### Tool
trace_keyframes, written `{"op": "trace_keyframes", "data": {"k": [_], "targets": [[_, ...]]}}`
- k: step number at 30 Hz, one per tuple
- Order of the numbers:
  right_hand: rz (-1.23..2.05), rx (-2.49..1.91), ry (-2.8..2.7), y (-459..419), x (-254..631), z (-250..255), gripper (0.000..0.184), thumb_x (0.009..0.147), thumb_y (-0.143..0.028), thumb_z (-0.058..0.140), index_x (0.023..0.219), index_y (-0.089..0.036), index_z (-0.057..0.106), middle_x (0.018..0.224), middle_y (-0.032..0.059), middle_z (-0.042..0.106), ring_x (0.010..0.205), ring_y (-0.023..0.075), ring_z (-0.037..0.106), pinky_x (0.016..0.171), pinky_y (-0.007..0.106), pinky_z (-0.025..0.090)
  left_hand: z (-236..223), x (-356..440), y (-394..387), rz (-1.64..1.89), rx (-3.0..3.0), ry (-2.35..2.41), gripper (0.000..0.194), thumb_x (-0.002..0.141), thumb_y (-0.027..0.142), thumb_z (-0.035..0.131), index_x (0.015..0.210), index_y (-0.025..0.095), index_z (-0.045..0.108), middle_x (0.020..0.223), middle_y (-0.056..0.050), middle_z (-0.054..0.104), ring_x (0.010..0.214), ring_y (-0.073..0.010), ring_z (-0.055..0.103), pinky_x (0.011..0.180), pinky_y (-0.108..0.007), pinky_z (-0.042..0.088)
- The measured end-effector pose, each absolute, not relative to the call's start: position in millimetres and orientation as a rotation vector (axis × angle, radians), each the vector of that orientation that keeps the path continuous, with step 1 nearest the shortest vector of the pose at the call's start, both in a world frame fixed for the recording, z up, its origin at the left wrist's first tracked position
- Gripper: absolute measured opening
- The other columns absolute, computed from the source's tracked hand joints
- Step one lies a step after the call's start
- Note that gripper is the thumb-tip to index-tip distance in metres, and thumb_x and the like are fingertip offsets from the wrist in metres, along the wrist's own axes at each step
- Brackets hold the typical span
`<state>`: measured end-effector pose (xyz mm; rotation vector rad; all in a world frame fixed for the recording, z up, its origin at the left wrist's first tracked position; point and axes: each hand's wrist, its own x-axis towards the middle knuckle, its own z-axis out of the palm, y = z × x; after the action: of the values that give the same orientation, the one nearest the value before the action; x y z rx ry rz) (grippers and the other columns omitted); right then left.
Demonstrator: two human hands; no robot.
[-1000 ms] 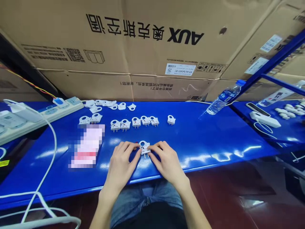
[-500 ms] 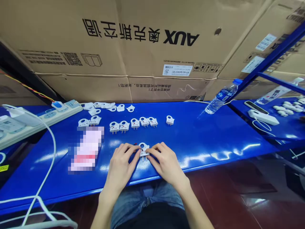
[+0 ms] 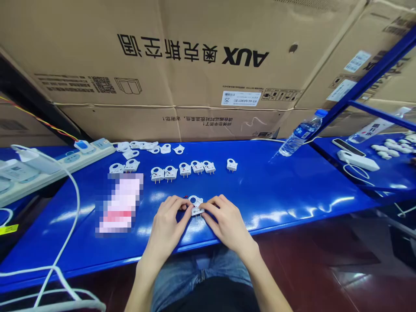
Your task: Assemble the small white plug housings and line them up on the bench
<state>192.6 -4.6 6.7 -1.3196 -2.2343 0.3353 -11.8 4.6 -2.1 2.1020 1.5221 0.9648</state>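
The left hand (image 3: 167, 223) and right hand (image 3: 225, 221) pinch one small white plug (image 3: 195, 206) from either side at the near edge of the blue bench (image 3: 292, 190), fingers curled closed on it; a slipped grip could flick it off that edge. Behind lie a power strip (image 3: 65, 158), more plugs (image 3: 182, 170) and a water bottle (image 3: 300, 134), none obstructing.

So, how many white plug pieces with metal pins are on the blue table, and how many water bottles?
White plug pieces with pins lying in the row: 8
White plug piece held between the left hand and the right hand: 1
Water bottles: 1
Total: 10
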Motion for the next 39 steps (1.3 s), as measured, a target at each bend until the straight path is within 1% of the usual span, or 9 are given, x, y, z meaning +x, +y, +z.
{"op": "trace_keyframes", "data": {"k": [4,9,14,20,27,29,34,37,39], "targets": [[0.346,-1.319,-2.236,-5,193,7,0.019,0.107,-0.025,0.055,0.118,-0.026,0.069,0.103,0.0051,0.071,0.095,0.0214,0.063,0.089,0.038,0.054,3,-9,3,0.958,2.022,1.515,0.019,0.101,0.038,0.055,0.094,0.025,0.067,0.090,-0.002,0.067,0.090,-0.0205,0.063,0.085,-0.036,0.049],[0.377,-1.335,-2.221,-6,192,8,0.018,0.107,-0.025,0.055,0.119,-0.026,0.069,0.105,0.0047,0.071,0.096,0.0222,0.063,0.094,0.041,0.054,10,-6,3,1.038,1.947,1.499,0.021,0.101,0.039,0.055,0.091,0.024,0.066,0.089,-0.002,0.066,0.087,-0.0196,0.062,0.082,-0.034,0.049],[0.331,-1.440,-2.078,-3,195,4,0.016,0.104,-0.022,0.057,0.114,-0.023,0.069,0.105,0.0066,0.072,0.097,0.0245,0.063,0.083,0.039,0.055,7,-11,4,1.214,1.923,1.754,0.022,0.101,0.040,0.055,0.095,0.023,0.068,0.086,-0.001,0.063,0.084,-0.0196,0.061,0.082,-0.034,0.049],[0.186,-1.548,-2.008,9,222,3,0.016,0.104,-0.025,0.055,0.112,-0.024,0.069,0.105,0.0067,0.073,0.099,0.0261,0.064,0.085,0.039,0.053,-1,-16,4,1.060,1.985,1.809,0.025,0.101,0.041,0.052,0.096,0.024,0.070,0.089,-0.003,0.066,0.088,-0.0227,0.063,0.085,-0.039,0.049],[0.004,-1.617,-2.051,67,260,29,0.017,0.103,-0.027,0.058,0.113,-0.024,0.072,0.108,0.0069,0.073,0.102,0.0270,0.062,0.085,0.037,0.050,-4,-15,4,1.001,2.057,1.828,0.024,0.100,0.040,0.052,0.094,0.024,0.069,0.092,-0.004,0.069,0.089,-0.0245,0.063,0.086,-0.040,0.047],[0.013,-1.667,-2.105,89,263,33,0.019,0.103,-0.028,0.059,0.114,-0.024,0.073,0.108,0.0074,0.073,0.102,0.0272,0.062,0.084,0.037,0.049,-4,-15,4,1.002,2.065,1.815,0.022,0.100,0.039,0.052,0.094,0.024,0.069,0.092,-0.004,0.069,0.089,-0.0242,0.062,0.086,-0.040,0.047],[0.032,-1.714,-2.235,121,262,29,0.021,0.101,-0.031,0.062,0.115,-0.023,0.075,0.118,0.0108,0.070,0.105,0.0294,0.059,0.085,0.038,0.048,-3,-15,4,1.003,2.054,1.808,0.021,0.100,0.037,0.053,0.095,0.024,0.068,0.090,-0.003,0.068,0.088,-0.0236,0.062,0.087,-0.040,0.046],[0.054,-1.722,-2.245,124,263,23,0.021,0.102,-0.031,0.060,0.115,-0.022,0.074,0.114,0.0113,0.070,0.104,0.0287,0.060,0.082,0.036,0.047,-2,-15,3,0.993,2.052,1.815,0.020,0.101,0.037,0.053,0.095,0.024,0.067,0.089,-0.003,0.067,0.089,-0.0237,0.062,0.088,-0.040,0.046],[0.080,-1.714,-2.261,124,266,20,0.020,0.102,-0.029,0.060,0.115,-0.023,0.074,0.111,0.0099,0.071,0.103,0.0273,0.061,0.081,0.034,0.047,-2,-15,3,0.980,2.058,1.817,0.020,0.101,0.037,0.053,0.096,0.024,0.067,0.090,-0.003,0.068,0.089,-0.0240,0.062,0.087,-0.040,0.046]]}}
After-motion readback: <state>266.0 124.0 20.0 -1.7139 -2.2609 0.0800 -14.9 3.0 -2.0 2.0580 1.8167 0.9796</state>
